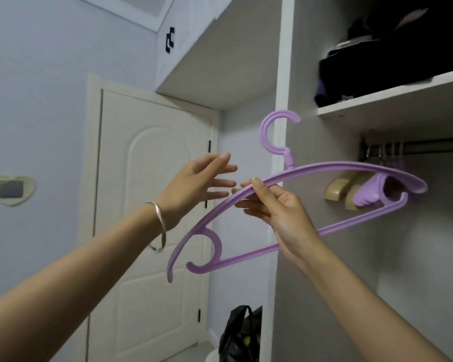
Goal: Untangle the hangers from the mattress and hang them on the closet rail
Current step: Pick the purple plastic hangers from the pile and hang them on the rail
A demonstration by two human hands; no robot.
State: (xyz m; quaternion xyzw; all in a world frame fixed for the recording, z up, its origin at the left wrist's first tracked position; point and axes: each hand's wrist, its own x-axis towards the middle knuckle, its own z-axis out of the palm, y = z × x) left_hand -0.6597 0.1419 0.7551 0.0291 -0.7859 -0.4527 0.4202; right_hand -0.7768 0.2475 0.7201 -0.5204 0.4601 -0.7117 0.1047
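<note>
In the white open closet [281, 74], the dark metal closet rail [434, 145] shows open length rightward. Left of and below the rail, across the closet's front edge, the purple plastic hanger [351, 165] tilts. The right hand [280, 207] grip pinches its upper arm, and the left hand [194, 186] is spread wide, holding nothing.

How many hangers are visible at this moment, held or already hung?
4: one purple hanger pinched by the right hand; on the closet rail, two beige hangers and another purple one. More may hang hidden behind them.
</note>
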